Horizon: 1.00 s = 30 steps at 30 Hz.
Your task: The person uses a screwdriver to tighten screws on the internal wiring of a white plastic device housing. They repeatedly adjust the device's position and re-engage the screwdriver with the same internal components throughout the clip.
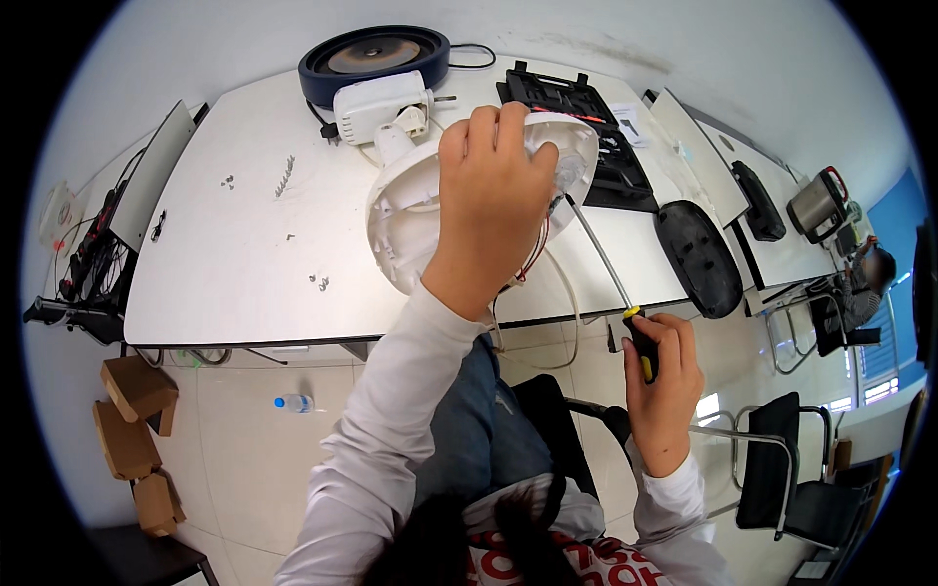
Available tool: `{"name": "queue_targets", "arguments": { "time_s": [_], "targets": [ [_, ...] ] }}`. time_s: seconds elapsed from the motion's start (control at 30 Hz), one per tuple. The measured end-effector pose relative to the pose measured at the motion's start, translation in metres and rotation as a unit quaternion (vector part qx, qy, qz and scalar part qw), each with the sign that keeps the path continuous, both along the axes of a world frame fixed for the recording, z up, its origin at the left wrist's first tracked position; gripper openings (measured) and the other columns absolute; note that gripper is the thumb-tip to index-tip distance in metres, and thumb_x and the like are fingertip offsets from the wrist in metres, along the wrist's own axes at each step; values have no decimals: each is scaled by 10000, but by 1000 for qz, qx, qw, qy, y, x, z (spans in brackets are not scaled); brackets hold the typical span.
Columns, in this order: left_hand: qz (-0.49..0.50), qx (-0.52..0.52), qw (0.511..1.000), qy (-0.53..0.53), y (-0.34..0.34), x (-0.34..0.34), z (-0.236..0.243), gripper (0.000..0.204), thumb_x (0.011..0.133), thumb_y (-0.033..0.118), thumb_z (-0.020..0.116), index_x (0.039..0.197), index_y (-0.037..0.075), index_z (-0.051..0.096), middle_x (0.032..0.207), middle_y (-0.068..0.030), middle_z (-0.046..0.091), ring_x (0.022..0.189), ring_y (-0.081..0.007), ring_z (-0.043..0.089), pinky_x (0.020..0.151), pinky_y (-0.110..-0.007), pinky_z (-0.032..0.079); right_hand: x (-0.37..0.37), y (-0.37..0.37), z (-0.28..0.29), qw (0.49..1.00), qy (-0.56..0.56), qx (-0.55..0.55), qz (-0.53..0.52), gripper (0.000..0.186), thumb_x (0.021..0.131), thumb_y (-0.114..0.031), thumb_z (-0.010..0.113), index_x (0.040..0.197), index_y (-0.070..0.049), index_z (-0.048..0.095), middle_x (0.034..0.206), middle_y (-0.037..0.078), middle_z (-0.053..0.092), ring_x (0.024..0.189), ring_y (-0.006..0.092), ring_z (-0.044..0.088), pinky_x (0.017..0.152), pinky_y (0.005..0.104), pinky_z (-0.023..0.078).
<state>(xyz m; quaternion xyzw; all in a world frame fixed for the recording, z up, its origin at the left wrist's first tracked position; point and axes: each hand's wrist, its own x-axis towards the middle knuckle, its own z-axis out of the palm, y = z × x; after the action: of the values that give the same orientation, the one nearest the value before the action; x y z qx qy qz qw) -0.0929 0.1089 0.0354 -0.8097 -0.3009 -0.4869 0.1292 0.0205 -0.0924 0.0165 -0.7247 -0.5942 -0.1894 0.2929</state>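
Note:
My left hand (493, 190) is wrapped over a white plastic appliance housing (399, 210), tilted up above the table's front edge. Its hollow, ribbed inside shows, with thin red and dark wires (535, 252) hanging out below my palm. A pale cable (575, 322) loops down past the edge. In my right hand (666, 376) is a screwdriver (603, 256) with a black and yellow handle, fingers closed round the grip. Its long shaft slants up to the left and the tip reaches the housing's right part, beside my left fingers; whether it sits in a screw I cannot tell.
Loose screws (320, 283) lie in small groups on the white table (215, 254). Behind stand a white boxy unit (379, 105) and a dark blue round appliance (376, 54). An open black tool case (620, 166) and a black oval cover (699, 259) lie to the right.

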Motion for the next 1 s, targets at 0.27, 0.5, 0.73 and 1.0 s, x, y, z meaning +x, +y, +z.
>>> {"name": "queue_targets", "arguments": {
  "time_s": [0.27, 0.5, 0.73, 1.0],
  "targets": [
    [-17, 11, 1000, -23, 0, 1, -3, 363, 544, 166, 781, 877, 134, 640, 1106, -82, 546, 1010, -250, 481, 888, -391, 312, 5, -12, 10, 943, 317, -84, 59, 378, 726, 84, 581, 1081, -25, 512, 959, 80, 536, 806, 172, 579, 661, 251, 429],
    [12, -2, 1000, -28, -5, 6, -1, 390, 508, 151, 788, 854, 84, 624, 1106, -90, 540, 1027, -260, 473, 916, -410, 297, 31, -20, 3, 711, 686, -24, 154, 488, 799, 8, 596, 1265, 11, 452, 1106, 101, 554, 881, 131, 564, 716, 225, 486],
    [37, -7, 999, -30, -7, 12, -3, 401, 490, 169, 795, 840, 102, 611, 1113, -75, 534, 1047, -253, 463, 925, -417, 281, 40, -15, -5, 331, 934, -5, 132, 452, 896, -84, 493, 1325, -13, 369, 1183, 228, 492, 717, 166, 542, 520, 188, 503],
    [55, -17, 998, -23, -3, 13, -8, 400, 485, 204, 807, 835, 156, 619, 1134, -41, 526, 1071, -230, 446, 937, -424, 247, 46, -16, -29, 295, 938, -62, 170, 428, 979, -286, 360, 1361, -99, 309, 793, 133, 514, 390, 70, 337, 319, 150, 281]
  ]
}}
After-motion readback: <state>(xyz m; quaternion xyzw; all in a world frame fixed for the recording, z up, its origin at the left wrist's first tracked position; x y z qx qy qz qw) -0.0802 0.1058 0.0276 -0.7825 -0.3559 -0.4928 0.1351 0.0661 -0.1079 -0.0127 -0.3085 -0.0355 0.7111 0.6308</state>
